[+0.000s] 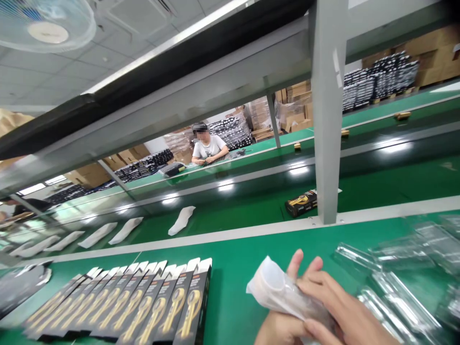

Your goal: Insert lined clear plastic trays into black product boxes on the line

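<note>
Both my hands, left (283,328) and right (345,311), hold the plastic bag (276,290). I'd keep that grip light and avoid crushing it. Boxes (143,306) sit left.

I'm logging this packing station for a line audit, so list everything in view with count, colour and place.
Clear plastic sleeve: one, translucent white, held in both hands at bottom centre.
Boxed products: a row of about ten, black with gold print, lying on the green table at bottom left.
Clear blister trays: a loose pile, transparent, table at right.
Single box: one, black and gold, on the belt beside the grey post.
White inserts: about seven, white, along the belt at left.
Co-worker: one, white shirt, seated across the line.
Cardboard cartons: many, brown, stacked behind.
Fan: one, white, ceiling top left.
Left hand: under the sleeve.
Right hand: on top of the sleeve.
</note>
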Demonstrator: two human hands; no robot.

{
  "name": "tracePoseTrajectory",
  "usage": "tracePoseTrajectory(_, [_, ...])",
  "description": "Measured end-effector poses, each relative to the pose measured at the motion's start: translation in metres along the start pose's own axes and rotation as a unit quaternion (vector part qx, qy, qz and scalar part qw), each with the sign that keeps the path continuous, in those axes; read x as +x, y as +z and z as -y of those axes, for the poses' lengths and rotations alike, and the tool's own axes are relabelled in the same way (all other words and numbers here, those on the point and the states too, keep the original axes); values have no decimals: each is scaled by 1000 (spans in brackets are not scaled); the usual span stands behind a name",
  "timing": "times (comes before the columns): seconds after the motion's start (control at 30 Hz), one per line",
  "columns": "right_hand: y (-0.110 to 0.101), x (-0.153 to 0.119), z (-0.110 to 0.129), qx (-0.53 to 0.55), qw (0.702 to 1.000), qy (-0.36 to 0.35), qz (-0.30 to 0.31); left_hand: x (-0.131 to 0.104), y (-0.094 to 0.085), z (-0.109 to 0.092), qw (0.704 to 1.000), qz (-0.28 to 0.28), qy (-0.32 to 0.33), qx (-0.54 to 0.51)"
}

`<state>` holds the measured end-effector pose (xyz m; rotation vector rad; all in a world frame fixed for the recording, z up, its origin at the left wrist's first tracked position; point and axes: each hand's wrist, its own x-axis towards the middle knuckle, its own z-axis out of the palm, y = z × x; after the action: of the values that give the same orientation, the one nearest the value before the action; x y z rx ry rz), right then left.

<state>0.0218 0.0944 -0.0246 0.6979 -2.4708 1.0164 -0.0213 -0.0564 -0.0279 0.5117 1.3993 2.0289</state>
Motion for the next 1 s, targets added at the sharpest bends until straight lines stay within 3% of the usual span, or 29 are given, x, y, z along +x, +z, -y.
tracePoseTrajectory(0.07, [1, -2, 1, -21, 999, -19, -19, 2, -2, 9, 999, -28, 1, -31])
tracePoseTrajectory(0.2, [2, -9, -9, -111, 993, -24, -41, 0, 7, 18, 972, -204, -49, -108])
tracePoseTrajectory(0.27, [5, -15, -17, -166, 985, -22, -46, -5, 15, 16, 965, -197, -57, -160])
tracePoseTrajectory(0.37, [13, -22, -24, -228, 971, -44, -49, -9, 24, 16, 956, -151, 3, -250])
tracePoseTrajectory(0.47, [20, -26, -24, -254, 962, -60, -84, -8, 27, 28, 949, -184, 46, -250])
tracePoseTrajectory(0.57, [25, -28, -22, -238, 963, -64, -109, -8, 25, 39, 946, -221, 35, -236])
tracePoseTrajectory(0.7, [25, -30, -26, -163, 985, -26, -45, -13, 20, 44, 933, -249, 17, -258])
tracePoseTrajectory(0.87, [26, -27, -32, -110, 993, 4, 31, -15, 24, 45, 926, -234, 65, -289])
tracePoseTrajectory(1.0, [31, -24, -34, -62, 998, -10, 20, -13, 28, 47, 916, -222, 85, -324])
